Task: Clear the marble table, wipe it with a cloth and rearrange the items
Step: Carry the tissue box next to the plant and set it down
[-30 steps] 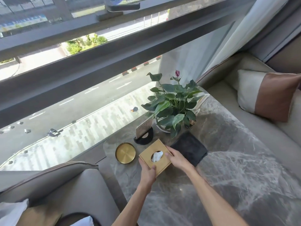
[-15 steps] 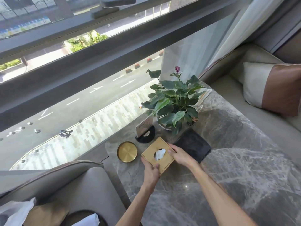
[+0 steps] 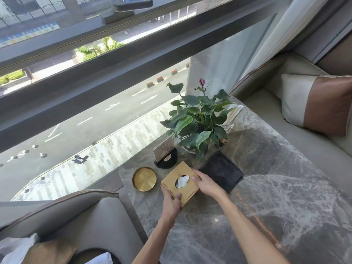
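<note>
A square wooden tissue box (image 3: 172, 180) with a white tissue in its round hole rests on the grey marble table (image 3: 276, 202) near the far left corner. My left hand (image 3: 171, 203) grips its near corner and my right hand (image 3: 206, 184) holds its right side. A folded dark cloth (image 3: 222, 171) lies just right of the box, partly under my right hand. Left of the box sits a round gold dish (image 3: 144, 179). Behind it stands a card in a black holder (image 3: 166, 156), and a potted green plant (image 3: 198, 121) with one pink bud.
A large window runs behind the table, looking down on a street. A grey armchair (image 3: 85, 221) stands to the left with cushions on its seat. To the right is a sofa with a white and brown cushion (image 3: 322, 103). A small glass (image 3: 222, 141) stands by the plant.
Both hands stay on the tissue box, which has hardly shifted on the table. The view has tilted slightly, so everything sits a little higher and further right.
</note>
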`<state>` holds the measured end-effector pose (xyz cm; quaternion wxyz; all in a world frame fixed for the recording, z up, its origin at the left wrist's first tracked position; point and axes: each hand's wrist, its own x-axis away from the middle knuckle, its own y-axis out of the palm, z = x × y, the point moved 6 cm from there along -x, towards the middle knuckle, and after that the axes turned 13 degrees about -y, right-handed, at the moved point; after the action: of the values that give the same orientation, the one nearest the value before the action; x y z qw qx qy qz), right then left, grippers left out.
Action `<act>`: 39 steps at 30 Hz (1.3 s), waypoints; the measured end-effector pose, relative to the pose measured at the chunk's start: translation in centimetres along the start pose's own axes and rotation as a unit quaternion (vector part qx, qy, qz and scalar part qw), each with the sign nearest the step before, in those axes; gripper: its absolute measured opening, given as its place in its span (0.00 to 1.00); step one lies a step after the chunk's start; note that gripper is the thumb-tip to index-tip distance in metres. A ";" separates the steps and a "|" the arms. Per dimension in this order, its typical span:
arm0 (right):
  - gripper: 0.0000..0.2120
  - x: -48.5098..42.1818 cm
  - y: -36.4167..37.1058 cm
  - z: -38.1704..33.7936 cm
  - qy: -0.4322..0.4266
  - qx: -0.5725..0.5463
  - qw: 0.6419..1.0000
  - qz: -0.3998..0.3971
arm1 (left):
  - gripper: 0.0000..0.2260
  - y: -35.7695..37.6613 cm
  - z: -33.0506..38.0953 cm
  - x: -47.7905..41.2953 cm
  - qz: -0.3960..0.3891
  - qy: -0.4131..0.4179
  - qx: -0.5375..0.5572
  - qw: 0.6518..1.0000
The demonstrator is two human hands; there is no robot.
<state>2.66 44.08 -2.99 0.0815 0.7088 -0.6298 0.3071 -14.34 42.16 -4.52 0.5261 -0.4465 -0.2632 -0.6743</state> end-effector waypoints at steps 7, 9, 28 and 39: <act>0.22 0.0 -0.1 0.0 0.007 -0.001 1.000 -0.004 | 0.32 -0.1 -0.1 -0.3 0.003 0.015 -0.024 1.000; 0.22 0.1 -0.2 -0.1 0.010 -0.004 1.000 -0.003 | 0.31 -0.1 0.2 0.0 0.003 0.015 -0.025 1.000; 0.28 7.2 4.5 0.4 -0.092 0.363 0.917 0.135 | 0.32 -1.4 2.3 3.1 0.173 0.272 -0.438 0.839; 0.29 7.2 5.3 1.3 -0.055 0.398 0.910 0.103 | 0.31 -1.5 1.4 1.8 0.162 0.264 -0.508 0.804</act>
<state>-1.80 36.33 -1.61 -0.2735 0.6296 -0.5284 0.4996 -15.39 42.86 -2.10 0.3748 -0.4906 0.3415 -0.7087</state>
